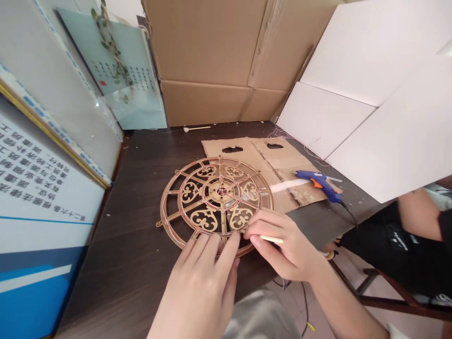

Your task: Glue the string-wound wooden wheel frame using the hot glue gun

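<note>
A round gold openwork frame [221, 192] lies on the dark table, with reddish wire running along its rings and spokes. My left hand [206, 273] rests palm down over the near edge of the frame, its fingers spread a little and touching the ring. Just to its right, my right hand [278, 240] is closed in a pinch around a thin pale stick [271, 239] at the frame's lower right. The fingertips of both hands are close together over the ring; what lies between them is too small to make out.
A blue glue gun [320, 182] with an orange trigger lies on a flattened cardboard sheet [289, 160] at the right. Behind stand cardboard walls [212, 52] and white panels [339, 113]. A pale-tipped stick [196, 128] lies at the back. Another person's arm [422, 216] shows at far right.
</note>
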### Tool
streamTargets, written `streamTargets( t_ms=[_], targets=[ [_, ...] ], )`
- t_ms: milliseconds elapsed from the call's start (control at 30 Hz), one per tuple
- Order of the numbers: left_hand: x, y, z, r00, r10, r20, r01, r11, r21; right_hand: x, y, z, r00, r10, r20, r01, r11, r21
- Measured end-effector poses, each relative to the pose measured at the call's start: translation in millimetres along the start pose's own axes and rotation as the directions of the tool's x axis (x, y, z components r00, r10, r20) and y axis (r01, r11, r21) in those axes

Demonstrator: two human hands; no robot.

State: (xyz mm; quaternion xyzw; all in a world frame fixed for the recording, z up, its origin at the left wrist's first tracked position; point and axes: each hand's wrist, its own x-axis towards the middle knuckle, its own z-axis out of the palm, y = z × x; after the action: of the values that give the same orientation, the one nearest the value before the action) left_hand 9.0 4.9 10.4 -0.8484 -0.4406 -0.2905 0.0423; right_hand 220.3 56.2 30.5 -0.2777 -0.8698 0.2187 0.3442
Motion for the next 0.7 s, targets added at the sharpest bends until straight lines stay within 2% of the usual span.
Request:
streamTargets(
  t_ms=[700],
  targets=[
    [2.0, -0.8, -0.1, 0.999, -0.038, 0.038, 0.039, 0.999, -0.034, 0.7, 3.3, -0.8, 0.992, 0.118, -0.047, -0.109, 0.982, 0.152]
  ],
)
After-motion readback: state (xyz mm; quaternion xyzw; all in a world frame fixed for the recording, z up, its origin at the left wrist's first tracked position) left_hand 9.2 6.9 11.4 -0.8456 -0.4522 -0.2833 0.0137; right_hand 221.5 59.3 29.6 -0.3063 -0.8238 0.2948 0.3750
